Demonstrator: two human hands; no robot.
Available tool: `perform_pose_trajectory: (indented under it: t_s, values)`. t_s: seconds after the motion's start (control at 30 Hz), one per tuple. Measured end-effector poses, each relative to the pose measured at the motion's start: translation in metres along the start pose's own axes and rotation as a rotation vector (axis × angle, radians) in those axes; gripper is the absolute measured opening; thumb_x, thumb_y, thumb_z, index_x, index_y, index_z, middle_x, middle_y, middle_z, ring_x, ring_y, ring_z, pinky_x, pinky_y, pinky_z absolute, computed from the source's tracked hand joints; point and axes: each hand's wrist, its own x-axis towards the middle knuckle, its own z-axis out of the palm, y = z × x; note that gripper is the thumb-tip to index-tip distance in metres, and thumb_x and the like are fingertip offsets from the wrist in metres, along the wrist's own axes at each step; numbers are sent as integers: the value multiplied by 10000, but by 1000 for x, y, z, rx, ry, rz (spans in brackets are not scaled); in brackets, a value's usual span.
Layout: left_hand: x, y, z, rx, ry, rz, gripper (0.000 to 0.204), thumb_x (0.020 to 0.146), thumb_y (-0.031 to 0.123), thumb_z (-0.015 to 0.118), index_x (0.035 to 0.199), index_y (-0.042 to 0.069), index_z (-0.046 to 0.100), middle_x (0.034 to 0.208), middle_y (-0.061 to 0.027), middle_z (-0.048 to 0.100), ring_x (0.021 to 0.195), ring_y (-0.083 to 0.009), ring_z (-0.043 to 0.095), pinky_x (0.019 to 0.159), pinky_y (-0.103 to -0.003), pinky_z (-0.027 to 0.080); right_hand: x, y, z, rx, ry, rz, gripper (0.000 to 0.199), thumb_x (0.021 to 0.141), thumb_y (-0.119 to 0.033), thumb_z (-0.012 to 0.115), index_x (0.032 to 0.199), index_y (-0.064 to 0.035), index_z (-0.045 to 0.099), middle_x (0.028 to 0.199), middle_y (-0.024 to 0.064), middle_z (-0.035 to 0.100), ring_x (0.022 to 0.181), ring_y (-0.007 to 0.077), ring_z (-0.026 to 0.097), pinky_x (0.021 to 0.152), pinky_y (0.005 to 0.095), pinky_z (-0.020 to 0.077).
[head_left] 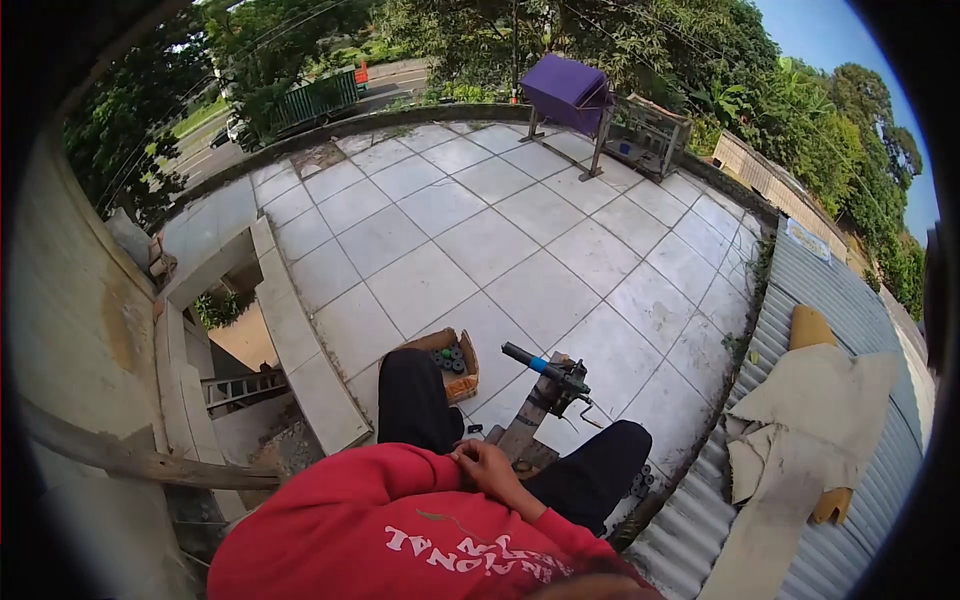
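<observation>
My right hand (484, 466) is closed in front of my body, fingers bent together at the end of my red left sleeve (400, 468). Whatever its fingers hold, if anything, is hidden. My left hand does not show; the sleeve ends behind my right fingers. Just beyond, between my knees, a wooden beam (521, 428) carries a dark metal clamp-like device (568, 376) with a thin bent crank. A black bar with a blue band (538, 364) sticks out from it to the left. Neither hand touches the device.
By my left knee stands a cardboard box (463, 388) with several black round parts. More dark round parts (641, 481) lie beside my right knee. An opening with a ladder (243, 388) is at left. Corrugated roofing (690, 515) with draped cloth (810, 430) lies right; a purple-covered stand (566, 92) is far off.
</observation>
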Motion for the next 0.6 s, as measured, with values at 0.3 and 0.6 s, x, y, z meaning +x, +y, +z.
perform_pose_trajectory:
  t_s: [0.3,0.6]
  values:
    - [10,12,24,-306,-208,-50,138,932,270,699,871,149,671,777,40,655,645,-137,612,546,-330,426,-2,39,-6,-227,117,84,227,939,-248,668,983,-27,649,921,218,711,903,437,679,789,512,521]
    - [22,21,12,-500,-314,-315,133,950,275,688,894,156,667,787,48,650,655,-122,609,553,-321,424,-13,51,-12,-204,266,12,304,912,-279,710,1020,2,666,935,221,717,891,438,689,795,500,532]
